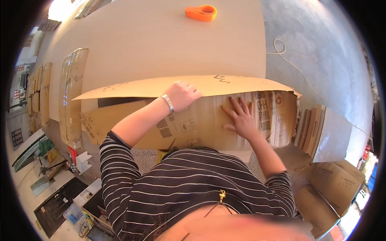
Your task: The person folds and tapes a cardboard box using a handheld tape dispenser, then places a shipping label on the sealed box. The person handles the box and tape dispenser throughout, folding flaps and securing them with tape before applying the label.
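A long brown cardboard carton (140, 124) lies across the table in front of me, printed with dark marks. Its far flap (249, 82) is lifted into an arch. My left hand (184, 96) has its fingers curled over the near edge of that flap and grips it. Inside the carton, a packed block of thin pale layers (215, 108) shows its lined edges. On this block rests my right hand (243, 119), open, fingers spread and palm down. Printed cardboard lies just right of that hand. The carton's far inner side is hidden under the flap.
An orange tape dispenser (202, 13) sits at the far side of the pale table (161, 44). Taped flat cartons (73, 96) stand at the left. Upright boards (311, 130) lean at the right, with brown cartons (335, 184) below. A pale cord (299, 64) runs along the right-hand floor.
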`<state>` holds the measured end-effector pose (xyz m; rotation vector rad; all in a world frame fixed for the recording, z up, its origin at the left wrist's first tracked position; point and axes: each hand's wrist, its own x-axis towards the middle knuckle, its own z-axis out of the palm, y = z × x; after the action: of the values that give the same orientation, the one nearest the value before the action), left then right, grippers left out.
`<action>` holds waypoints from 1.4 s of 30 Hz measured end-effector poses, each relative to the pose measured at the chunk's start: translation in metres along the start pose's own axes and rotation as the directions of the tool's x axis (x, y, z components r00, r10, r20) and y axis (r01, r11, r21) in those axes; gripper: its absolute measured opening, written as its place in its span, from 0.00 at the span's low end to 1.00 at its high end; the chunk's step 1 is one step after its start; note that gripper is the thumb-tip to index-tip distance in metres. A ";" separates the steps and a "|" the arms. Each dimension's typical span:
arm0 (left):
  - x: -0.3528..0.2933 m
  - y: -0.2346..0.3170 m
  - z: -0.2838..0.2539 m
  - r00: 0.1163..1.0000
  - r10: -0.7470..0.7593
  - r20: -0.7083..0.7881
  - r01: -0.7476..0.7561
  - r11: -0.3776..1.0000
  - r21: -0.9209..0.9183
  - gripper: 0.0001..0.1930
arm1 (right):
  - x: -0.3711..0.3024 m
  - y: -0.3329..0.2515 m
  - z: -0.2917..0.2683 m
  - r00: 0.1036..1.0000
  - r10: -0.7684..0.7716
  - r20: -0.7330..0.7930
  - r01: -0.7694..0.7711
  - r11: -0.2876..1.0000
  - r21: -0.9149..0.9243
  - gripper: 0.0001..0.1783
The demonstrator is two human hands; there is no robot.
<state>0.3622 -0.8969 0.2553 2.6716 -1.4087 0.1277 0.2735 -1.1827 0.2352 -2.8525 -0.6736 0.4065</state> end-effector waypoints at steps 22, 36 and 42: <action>-0.075 0.093 0.101 0.893 -0.417 -0.167 0.388 0.904 -0.181 0.35 | 0.074 0.050 0.000 0.741 0.400 -0.540 -0.437 0.897 0.065 0.29; -0.075 0.097 0.098 0.853 -0.495 -0.164 0.446 0.856 -0.261 0.33 | 0.024 0.278 0.088 0.420 0.907 0.045 -0.815 0.355 0.458 0.37; -0.077 0.101 0.110 0.810 -0.502 -0.302 0.427 0.859 -0.282 0.31 | 0.107 0.082 0.026 0.817 0.279 -0.504 -0.362 0.929 -0.074 0.30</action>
<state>0.2375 -0.9068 0.1436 2.5567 -0.5925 0.3898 0.3914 -1.2023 0.1677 -3.0382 -0.1277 -0.3499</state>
